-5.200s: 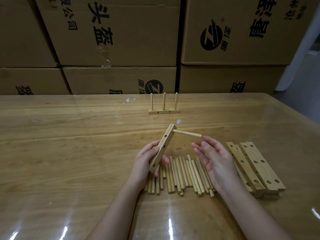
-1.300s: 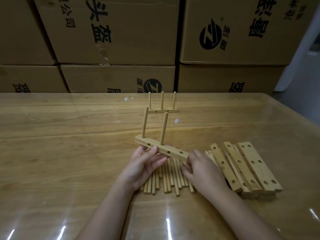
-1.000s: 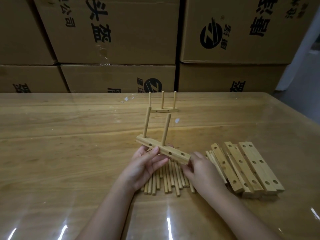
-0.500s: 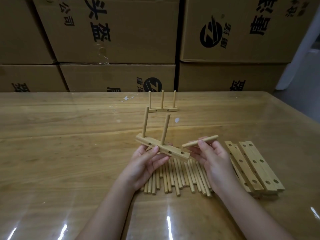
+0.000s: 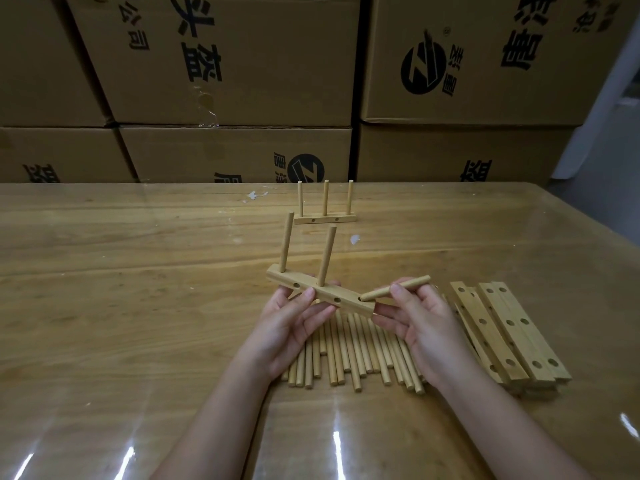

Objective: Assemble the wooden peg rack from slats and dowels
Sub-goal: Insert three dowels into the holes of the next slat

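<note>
Both hands are hovering above the middle of the table [image 5: 138, 306], just over the pile of loose dowels [image 5: 349, 348]. The left hand [image 5: 291, 327] is gripping a drilled slat [image 5: 346, 299] from beneath, thumb lying across its front face, while the right hand [image 5: 419, 320] is pinching a single dowel [image 5: 375, 294] between thumb and fingers. That dowel's near end is meeting the slat's right end by the last hole; whether it is entering the hole I cannot tell. Two upright dowels [image 5: 286, 242] are standing in the slat's left and middle holes, leaning slightly. Glossy tabletop is spreading wide to the left of the hands and toward the near edge. The far edge is running along a wall of cardboard boxes [image 5: 225, 64], and the right edge is angling away beyond the stack of spare slats [image 5: 512, 330]. The boxes are sitting closed, so their contents are not showing. A finished rack [image 5: 325, 220] with three pegs is standing beyond the hands, well apart from them, near the far edge. The stack of spare slats is lying just beside the right wrist, holes facing up.
</note>
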